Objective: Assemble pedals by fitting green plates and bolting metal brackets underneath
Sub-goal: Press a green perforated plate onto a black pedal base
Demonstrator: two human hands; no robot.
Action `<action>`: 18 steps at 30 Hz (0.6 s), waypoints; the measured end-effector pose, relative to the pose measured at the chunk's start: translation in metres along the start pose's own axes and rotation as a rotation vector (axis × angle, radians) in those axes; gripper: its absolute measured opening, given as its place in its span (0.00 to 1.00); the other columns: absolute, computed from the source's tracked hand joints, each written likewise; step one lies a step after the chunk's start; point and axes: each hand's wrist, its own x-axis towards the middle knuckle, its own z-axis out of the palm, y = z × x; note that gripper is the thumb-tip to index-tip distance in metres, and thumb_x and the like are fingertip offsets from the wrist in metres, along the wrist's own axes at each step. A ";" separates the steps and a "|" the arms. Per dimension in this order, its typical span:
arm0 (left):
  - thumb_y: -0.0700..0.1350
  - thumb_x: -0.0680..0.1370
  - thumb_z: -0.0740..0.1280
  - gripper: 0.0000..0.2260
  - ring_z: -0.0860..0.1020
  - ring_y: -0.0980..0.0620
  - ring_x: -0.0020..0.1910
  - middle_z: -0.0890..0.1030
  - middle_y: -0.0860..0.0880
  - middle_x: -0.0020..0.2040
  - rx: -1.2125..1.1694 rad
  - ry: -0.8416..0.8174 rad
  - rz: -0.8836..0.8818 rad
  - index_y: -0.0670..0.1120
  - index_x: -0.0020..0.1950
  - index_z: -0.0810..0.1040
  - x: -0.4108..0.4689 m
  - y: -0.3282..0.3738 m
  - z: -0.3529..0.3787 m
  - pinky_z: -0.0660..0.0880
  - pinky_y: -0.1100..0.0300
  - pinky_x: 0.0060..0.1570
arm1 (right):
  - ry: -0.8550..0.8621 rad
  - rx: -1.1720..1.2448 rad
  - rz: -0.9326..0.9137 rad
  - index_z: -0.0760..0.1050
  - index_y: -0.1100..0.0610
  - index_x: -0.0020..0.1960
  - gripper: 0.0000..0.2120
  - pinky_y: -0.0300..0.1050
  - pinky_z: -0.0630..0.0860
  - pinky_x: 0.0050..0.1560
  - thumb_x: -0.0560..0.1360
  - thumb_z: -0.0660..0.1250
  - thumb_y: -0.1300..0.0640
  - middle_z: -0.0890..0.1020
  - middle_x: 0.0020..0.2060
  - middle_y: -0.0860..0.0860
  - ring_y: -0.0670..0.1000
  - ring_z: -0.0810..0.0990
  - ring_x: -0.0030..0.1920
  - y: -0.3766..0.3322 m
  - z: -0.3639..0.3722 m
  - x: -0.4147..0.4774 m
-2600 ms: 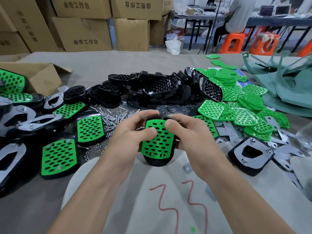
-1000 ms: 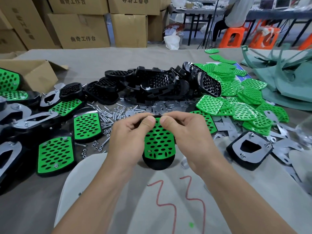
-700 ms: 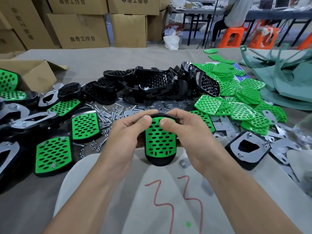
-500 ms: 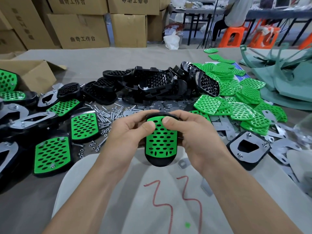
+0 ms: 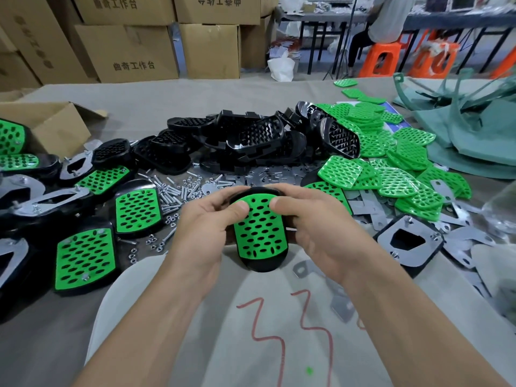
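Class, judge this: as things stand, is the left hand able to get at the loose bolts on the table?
Likely yes, once it lets go: the left hand grips the pedal with the right hand, but the bolts lie uncovered just beyond it.

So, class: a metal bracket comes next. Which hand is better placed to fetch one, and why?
Probably the right hand: loose brackets lie just right of the held pedal, nearest it. The left hand has bolts and finished pedals on its side.

Head view, forward-down, close over table (image 5: 195,90)
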 end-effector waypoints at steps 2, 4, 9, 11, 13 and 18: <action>0.35 0.78 0.67 0.12 0.84 0.45 0.44 0.87 0.43 0.50 -0.028 -0.028 -0.037 0.49 0.49 0.87 0.001 0.001 -0.002 0.80 0.50 0.41 | -0.026 -0.005 -0.006 0.84 0.56 0.55 0.10 0.48 0.81 0.48 0.80 0.64 0.64 0.87 0.47 0.54 0.52 0.85 0.46 -0.001 -0.001 -0.001; 0.35 0.78 0.67 0.13 0.85 0.46 0.44 0.87 0.44 0.49 -0.017 -0.047 -0.035 0.51 0.48 0.88 0.001 0.001 -0.004 0.79 0.52 0.39 | -0.009 -0.016 -0.022 0.83 0.57 0.56 0.10 0.45 0.81 0.46 0.81 0.65 0.65 0.87 0.47 0.56 0.52 0.86 0.46 0.000 0.000 -0.001; 0.34 0.78 0.67 0.15 0.85 0.46 0.47 0.87 0.45 0.50 0.030 -0.051 -0.009 0.53 0.49 0.88 0.002 -0.001 -0.006 0.81 0.48 0.43 | -0.022 0.023 -0.012 0.82 0.59 0.57 0.11 0.51 0.82 0.48 0.80 0.65 0.68 0.87 0.47 0.60 0.57 0.86 0.46 0.001 -0.002 0.001; 0.31 0.77 0.68 0.16 0.86 0.48 0.46 0.87 0.46 0.50 0.030 -0.053 0.008 0.51 0.50 0.87 0.002 -0.001 -0.006 0.81 0.53 0.37 | -0.051 0.043 -0.013 0.82 0.60 0.58 0.13 0.53 0.82 0.51 0.79 0.64 0.71 0.87 0.46 0.59 0.57 0.86 0.46 0.001 -0.004 0.001; 0.29 0.76 0.68 0.17 0.85 0.51 0.44 0.88 0.48 0.49 0.032 -0.045 0.032 0.51 0.51 0.86 0.001 -0.002 -0.005 0.79 0.58 0.32 | -0.061 0.040 -0.022 0.81 0.59 0.58 0.15 0.54 0.82 0.51 0.79 0.63 0.73 0.87 0.46 0.59 0.57 0.86 0.46 0.001 -0.005 0.001; 0.30 0.76 0.69 0.18 0.85 0.49 0.49 0.88 0.49 0.50 0.084 -0.049 0.091 0.54 0.52 0.85 0.002 -0.005 -0.005 0.80 0.56 0.37 | -0.055 -0.039 -0.068 0.81 0.59 0.61 0.15 0.56 0.81 0.53 0.79 0.63 0.71 0.86 0.50 0.62 0.59 0.86 0.49 0.002 -0.007 0.003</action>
